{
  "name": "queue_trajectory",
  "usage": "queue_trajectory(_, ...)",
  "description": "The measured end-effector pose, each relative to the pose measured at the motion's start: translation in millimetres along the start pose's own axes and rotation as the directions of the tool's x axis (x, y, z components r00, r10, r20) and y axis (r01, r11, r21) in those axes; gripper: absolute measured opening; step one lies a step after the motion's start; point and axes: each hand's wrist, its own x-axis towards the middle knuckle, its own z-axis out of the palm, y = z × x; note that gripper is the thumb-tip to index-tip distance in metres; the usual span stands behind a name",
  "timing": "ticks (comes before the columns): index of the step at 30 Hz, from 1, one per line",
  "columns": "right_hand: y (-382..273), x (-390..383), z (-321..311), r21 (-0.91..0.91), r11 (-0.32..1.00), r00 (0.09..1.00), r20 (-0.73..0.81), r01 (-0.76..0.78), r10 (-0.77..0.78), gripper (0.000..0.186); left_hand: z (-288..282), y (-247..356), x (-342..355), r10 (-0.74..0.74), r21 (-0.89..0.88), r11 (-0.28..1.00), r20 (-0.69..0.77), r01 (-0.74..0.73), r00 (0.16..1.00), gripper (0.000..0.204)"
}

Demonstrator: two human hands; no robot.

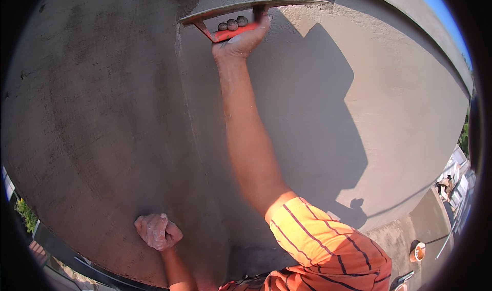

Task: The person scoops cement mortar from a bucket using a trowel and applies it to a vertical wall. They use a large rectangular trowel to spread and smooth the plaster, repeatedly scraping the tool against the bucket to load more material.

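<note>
My right hand (245,39) is raised high, its fingers wrapped round the red handle of a long plastering float (225,34). The float's blade lies edge-on along the upper part of the grey plastered wall (400,122). Low on the left, my left hand (158,232) is curled into a fist close to the shaded wall face, dusted with pale plaster. Nothing shows sticking out of that fist; whether it touches the wall I cannot tell.
An inner corner line runs down the wall, left of my raised arm. At lower right, an orange bucket (417,252) stands on the ledge, with a tool (406,277) near it. Rubble and sheets (451,181) lie beyond the right edge. Greenery (25,214) shows far left.
</note>
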Motion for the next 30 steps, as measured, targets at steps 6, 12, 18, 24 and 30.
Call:
queue_trajectory(6, -122.5, 29.3, 1.8, -0.431, 0.858, 0.95, 0.256, 0.278, -0.179, 0.039, -4.5, -6.5, -22.4, -0.014, 0.02, 1.0, -0.013, 0.014, 1.0, 0.03)
queue_trajectory(12, -270.4, 93.9, 35.9, -0.791, 0.028, 0.791, 0.612, 0.612, 0.013, 0.034, -5.8, -12.2, -18.2, 0.048, 0.143, 0.989, -0.027, -0.043, 0.998, 0.029)
queue_trajectory(18, -284.0, 110.4, 88.0, -0.396, -0.746, 0.842, 0.323, 0.535, 0.433, 0.043, -3.0, 6.3, -10.7, 0.016, 0.301, 0.954, 0.0, -0.015, 1.0, 0.02)
queue_trajectory(24, -283.9, 161.8, 39.7, 0.018, -0.712, 0.621, 0.475, 0.702, 0.624, 0.046, 2.9, 8.8, -21.4, 0.011, 0.363, 0.932, -0.045, 0.006, 0.999, 0.014)
queue_trajectory(30, -287.1, 78.2, -13.2, 0.092, -0.618, 0.608, 0.117, 0.781, 0.785, 0.042, 1.3, 7.1, -24.7, 0.032, 0.396, 0.918, -0.018, -0.022, 0.999, 0.015)
